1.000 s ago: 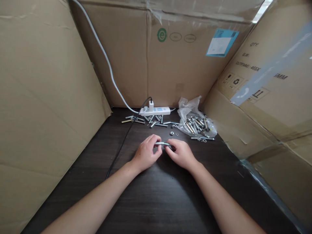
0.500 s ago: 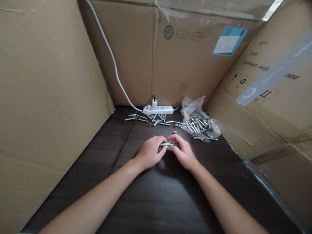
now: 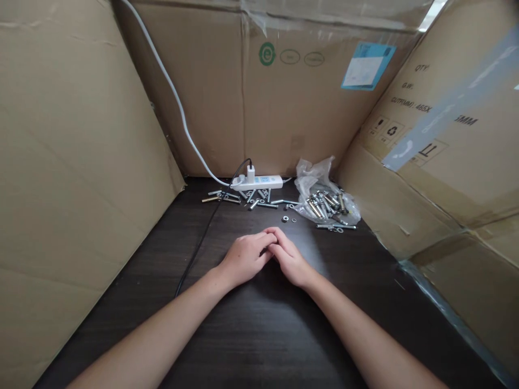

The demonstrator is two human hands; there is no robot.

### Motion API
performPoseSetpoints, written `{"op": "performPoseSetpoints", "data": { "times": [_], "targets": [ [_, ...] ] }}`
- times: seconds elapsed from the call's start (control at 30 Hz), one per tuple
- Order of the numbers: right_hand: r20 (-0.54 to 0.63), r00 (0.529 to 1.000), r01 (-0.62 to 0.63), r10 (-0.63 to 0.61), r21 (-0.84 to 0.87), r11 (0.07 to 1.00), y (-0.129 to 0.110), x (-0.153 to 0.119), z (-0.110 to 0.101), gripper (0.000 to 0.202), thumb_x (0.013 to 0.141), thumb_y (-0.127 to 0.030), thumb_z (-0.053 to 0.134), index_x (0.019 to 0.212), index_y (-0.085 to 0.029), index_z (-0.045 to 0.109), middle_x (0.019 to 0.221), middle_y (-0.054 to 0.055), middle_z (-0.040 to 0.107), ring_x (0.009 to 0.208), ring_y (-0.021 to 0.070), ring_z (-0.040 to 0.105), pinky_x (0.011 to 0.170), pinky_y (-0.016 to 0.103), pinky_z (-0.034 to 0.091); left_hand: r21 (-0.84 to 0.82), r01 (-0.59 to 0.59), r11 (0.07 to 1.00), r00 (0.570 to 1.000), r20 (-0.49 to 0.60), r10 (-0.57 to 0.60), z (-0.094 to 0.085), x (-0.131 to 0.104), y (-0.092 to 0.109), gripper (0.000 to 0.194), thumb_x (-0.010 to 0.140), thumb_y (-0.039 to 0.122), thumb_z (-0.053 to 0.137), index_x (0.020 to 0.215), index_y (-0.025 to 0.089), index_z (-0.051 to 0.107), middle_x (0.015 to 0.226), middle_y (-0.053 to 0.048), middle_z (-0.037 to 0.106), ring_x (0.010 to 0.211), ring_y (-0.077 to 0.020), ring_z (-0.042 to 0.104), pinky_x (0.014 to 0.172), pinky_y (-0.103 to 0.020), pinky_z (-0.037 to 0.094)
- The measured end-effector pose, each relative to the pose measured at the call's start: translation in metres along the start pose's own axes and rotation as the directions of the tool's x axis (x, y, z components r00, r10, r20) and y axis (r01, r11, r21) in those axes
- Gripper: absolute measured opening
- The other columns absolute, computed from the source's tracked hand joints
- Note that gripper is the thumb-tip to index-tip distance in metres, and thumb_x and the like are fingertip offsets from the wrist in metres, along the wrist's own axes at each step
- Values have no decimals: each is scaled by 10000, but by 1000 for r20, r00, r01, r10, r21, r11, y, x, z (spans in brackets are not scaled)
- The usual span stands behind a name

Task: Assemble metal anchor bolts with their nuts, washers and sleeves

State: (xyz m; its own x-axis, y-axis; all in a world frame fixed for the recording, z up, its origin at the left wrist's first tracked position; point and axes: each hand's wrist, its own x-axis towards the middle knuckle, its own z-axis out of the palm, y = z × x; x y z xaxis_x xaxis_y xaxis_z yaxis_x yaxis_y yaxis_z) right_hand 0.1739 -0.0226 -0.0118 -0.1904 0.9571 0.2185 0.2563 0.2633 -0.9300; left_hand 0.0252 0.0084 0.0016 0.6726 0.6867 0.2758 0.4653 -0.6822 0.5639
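My left hand and my right hand meet over the middle of the dark table, fingertips touching. Both are closed around a slim silvery metal bolt, which the fingers now hide almost wholly. Just beyond the fingers lie a nut and a small washer. Farther back, several loose bolts with washers are strewn in a row. To the right, a clear plastic bag lies open with a pile of bolts in it.
A white power strip with a plugged-in adapter stands along the back. Its white cable runs up the box; a black cable crosses the table left of my hands. Cardboard walls enclose three sides. One long bolt lies before the bag.
My right hand has moved left against my left fingers, covering the bolt that showed between them. The whole view has shifted slightly, so the background sits farther left.
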Motion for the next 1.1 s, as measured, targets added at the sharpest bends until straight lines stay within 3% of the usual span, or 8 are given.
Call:
{"op": "performPoseSetpoints", "data": {
  "times": [0.13, 0.23, 0.37, 0.53, 0.63, 0.73, 0.9, 1.1],
  "targets": [
    [-65, 991, -103, 116, 178, 979, -3, 2, 0, 177, 820, -229, 385, 922, -205, 527, 783, -7, 539, 696, 134, 509, 620, 236, 428, -11, 23, 1000, 999, -30, -24, -4, -1, 8, 181, 847, 221, 493, 1022, 238, 534, 935, 1, 648, 816, -165, 612, 705, -260, 432],
    [-75, 953, -243, 293, 385, 890, -3, 5, -3, 154, 784, -263, 403, 898, -219, 496, 569, -65, 352, 463, 102, 333, 421, 200, 286, -36, 60, 998, 993, -103, -63, -6, -3, 10, 198, 866, 257, 467, 1062, 228, 475, 863, 9, 622, 748, -150, 593, 671, -254, 416],
    [-70, 945, -257, 320, 448, 856, 1, 6, -5, 180, 775, -284, 398, 926, -231, 480, 539, -87, 231, 426, 98, 235, 398, 196, 218, -17, 83, 996, 984, -154, -85, -6, -3, 9, 94, 899, 278, 407, 906, 210, 472, 730, 28, 537, 638, -121, 522, 610, -238, 373],
    [-157, 985, -88, 74, -85, 992, 15, 10, -24, 239, 827, -266, 386, 1000, -206, 539, 697, -17, 480, 631, 145, 468, 606, 268, 409, -22, 36, 999, 977, -209, -40, -4, -1, 7, 98, 902, 255, 400, 849, 195, 456, 805, 9, 505, 685, -113, 492, 627, -233, 367],
    [-295, 952, -64, -82, -452, 890, 30, 16, -47, 300, 846, -253, 399, 1093, -187, 557, 878, 53, 580, 805, 198, 532, 795, 350, 427, -35, 44, 998, 972, -231, -51, -4, -1, 6, 87, 897, 251, 414, 848, 194, 458, 807, 10, 508, 699, -114, 494, 639, -233, 373],
    [-277, 946, -68, -167, -676, 733, 43, 21, -60, 326, 838, -239, 444, 1126, -188, 589, 1015, 96, 606, 964, 248, 520, 894, 402, 405, -44, 38, 998, 975, -216, -47, -4, -1, 6, 91, 894, 257, 425, 836, 193, 457, 802, 11, 515, 697, -114, 497, 638, -234, 375],
    [-227, 961, -102, -158, -824, 558, 51, 24, -59, 343, 837, -275, 498, 1146, -183, 615, 1067, 107, 607, 1025, 280, 491, 901, 407, 413, -45, 29, 999, 979, -199, -38, -3, -2, 6, 83, 884, 256, 443, 830, 194, 450, 806, 12, 520, 692, -113, 497, 627, -234, 369],
    [-263, 958, -159, -115, -819, 552, 51, 24, -62, 246, 833, -252, 504, 1006, -176, 662, 955, 103, 619, 966, 265, 515, 878, 391, 426, -35, 27, 999, 984, -177, -33, -1, -2, 5, 79, 878, 253, 454, 825, 195, 447, 795, 19, 507, 676, -108, 480, 621, -230, 359]
  ]
}}
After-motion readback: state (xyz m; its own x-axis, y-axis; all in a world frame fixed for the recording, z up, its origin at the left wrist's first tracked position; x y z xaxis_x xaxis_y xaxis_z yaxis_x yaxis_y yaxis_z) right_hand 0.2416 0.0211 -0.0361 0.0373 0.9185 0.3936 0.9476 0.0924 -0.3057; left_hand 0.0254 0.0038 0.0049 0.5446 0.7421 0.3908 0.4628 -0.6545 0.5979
